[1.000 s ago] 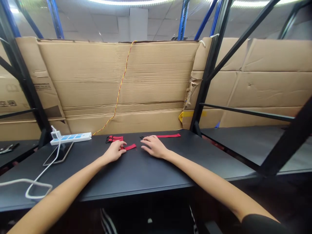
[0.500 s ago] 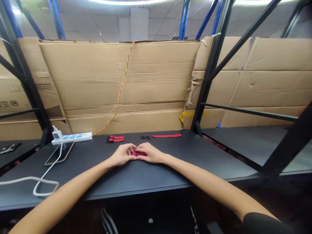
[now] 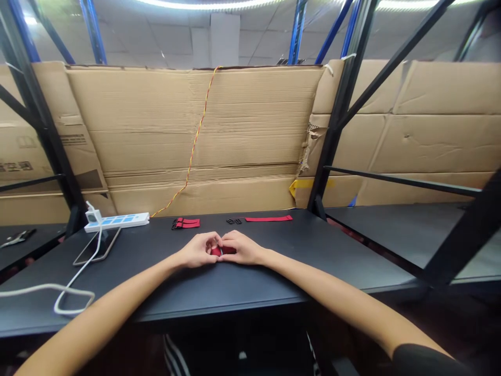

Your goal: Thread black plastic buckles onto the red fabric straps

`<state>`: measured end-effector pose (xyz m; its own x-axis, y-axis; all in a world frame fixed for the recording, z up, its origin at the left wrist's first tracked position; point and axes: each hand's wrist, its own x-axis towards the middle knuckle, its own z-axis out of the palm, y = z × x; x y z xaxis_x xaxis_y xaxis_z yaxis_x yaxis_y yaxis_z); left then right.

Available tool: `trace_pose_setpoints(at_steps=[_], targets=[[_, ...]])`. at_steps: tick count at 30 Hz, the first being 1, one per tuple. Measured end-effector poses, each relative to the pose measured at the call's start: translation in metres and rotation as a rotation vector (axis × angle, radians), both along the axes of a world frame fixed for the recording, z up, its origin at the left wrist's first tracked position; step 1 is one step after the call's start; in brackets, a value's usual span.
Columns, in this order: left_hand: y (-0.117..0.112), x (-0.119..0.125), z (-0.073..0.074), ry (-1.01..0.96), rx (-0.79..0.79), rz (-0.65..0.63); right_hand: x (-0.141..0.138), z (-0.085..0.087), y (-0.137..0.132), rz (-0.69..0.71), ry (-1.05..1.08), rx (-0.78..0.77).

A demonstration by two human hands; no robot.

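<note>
My left hand and my right hand meet at the middle of the black table, fingers curled together round a short red strap that is mostly hidden between them. Farther back lies a stack of folded red straps with black buckles. To its right a long flat red strap lies on the table, with small black buckles at its left end.
A white power strip with a plug and a white cable sits at the back left, next to a phone. Cardboard sheets wall off the table's rear. Black rack posts stand on both sides.
A second ago my hands were apart, farther back by the straps. They pulled a short red strap toward me and closed together on it; since half a second ago they have hardly moved.
</note>
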<state>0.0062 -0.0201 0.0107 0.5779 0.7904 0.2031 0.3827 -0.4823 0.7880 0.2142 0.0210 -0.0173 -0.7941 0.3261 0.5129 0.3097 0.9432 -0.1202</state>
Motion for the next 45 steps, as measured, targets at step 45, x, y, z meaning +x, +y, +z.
trace_pose_setpoints(at_steps=[45], targets=[[0.0,0.008,-0.01,0.381,0.492,0.112,0.013,0.011,0.012,-0.065,0.093,-0.777]])
